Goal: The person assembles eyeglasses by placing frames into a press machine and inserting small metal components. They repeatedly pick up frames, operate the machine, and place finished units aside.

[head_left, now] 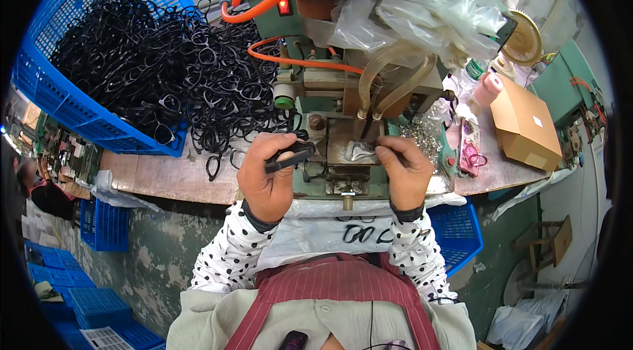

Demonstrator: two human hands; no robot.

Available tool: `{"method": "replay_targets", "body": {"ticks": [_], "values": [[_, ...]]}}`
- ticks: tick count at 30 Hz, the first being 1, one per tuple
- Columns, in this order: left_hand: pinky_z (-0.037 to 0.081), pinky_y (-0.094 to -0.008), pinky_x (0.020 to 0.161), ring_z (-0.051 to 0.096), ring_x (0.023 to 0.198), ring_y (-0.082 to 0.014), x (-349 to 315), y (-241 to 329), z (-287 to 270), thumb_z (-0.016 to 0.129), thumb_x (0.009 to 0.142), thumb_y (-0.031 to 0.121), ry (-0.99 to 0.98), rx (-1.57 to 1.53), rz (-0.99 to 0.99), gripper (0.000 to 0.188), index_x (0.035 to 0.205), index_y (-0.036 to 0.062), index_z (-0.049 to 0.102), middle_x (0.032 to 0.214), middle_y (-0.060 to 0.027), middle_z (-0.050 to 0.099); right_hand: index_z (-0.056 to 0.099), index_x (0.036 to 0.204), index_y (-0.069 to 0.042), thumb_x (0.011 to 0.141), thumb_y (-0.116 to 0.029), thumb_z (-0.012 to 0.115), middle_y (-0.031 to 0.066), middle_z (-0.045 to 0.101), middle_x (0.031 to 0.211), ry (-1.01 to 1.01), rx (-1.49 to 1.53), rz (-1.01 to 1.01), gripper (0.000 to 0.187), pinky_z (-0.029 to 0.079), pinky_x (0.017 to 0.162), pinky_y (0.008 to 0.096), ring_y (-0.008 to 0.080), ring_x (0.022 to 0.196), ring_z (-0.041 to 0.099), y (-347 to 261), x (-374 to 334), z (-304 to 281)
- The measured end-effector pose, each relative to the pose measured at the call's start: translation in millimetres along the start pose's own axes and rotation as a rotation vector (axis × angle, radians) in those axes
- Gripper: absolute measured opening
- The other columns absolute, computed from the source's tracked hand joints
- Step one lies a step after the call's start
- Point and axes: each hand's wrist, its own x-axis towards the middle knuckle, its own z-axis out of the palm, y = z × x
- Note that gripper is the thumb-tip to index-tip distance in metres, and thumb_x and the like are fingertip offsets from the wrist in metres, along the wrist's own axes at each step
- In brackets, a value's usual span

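The black eyewear part (302, 154) is gripped between the left hand's (267, 178) thumb and fingers, long axis slanting up rightward, just left of the metal plate (339, 134). On that plate sits a silver piece (359, 151); the right hand's (407, 169) bunched fingertips are nearer it, their hold unclear.

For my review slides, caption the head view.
Left hand holding black eyewear piece, right hand at metal plate of green machine, blue crate of black eyeglass frames upper left.
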Motion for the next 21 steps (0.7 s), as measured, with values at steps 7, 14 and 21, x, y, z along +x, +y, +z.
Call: {"method": "replay_targets", "body": {"ticks": [7,14,21], "values": [[0.048,-0.0237,0.071,0.060,0.076,-0.0112,31,10,8,0.056,0.097,0.017,0.085,-0.002,-0.237,0.022,0.108,-0.0025,0.058,0.090,-0.0081,0.065,0.049,0.113,0.001,0.076,-0.001,0.074,0.0061,0.066,0.081,0.085,0.097,0.182,0.044,0.039,0.057,0.0191,0.0048,0.061,0.047,-9,-5,20],[0.049,-0.0233,0.072,0.062,0.079,-0.0112,40,15,7,0.055,0.097,0.017,0.086,-0.173,-0.222,0.021,0.107,-0.0021,0.058,0.091,-0.0074,0.067,0.046,0.114,0.001,0.075,0.000,0.073,0.0076,0.067,0.077,0.066,0.055,0.129,0.047,0.038,0.054,0.0182,0.0037,0.057,0.046,-14,4,29],[0.049,-0.0262,0.076,0.062,0.083,-0.0138,35,12,12,0.056,0.097,0.018,0.075,-0.185,-0.222,0.021,0.107,-0.0014,0.057,0.097,-0.0091,0.066,0.044,0.115,0.002,0.076,0.004,0.070,0.0107,0.067,0.079,0.159,0.179,0.131,0.047,0.041,0.056,0.0183,0.0048,0.059,0.051,-9,1,39]]}}
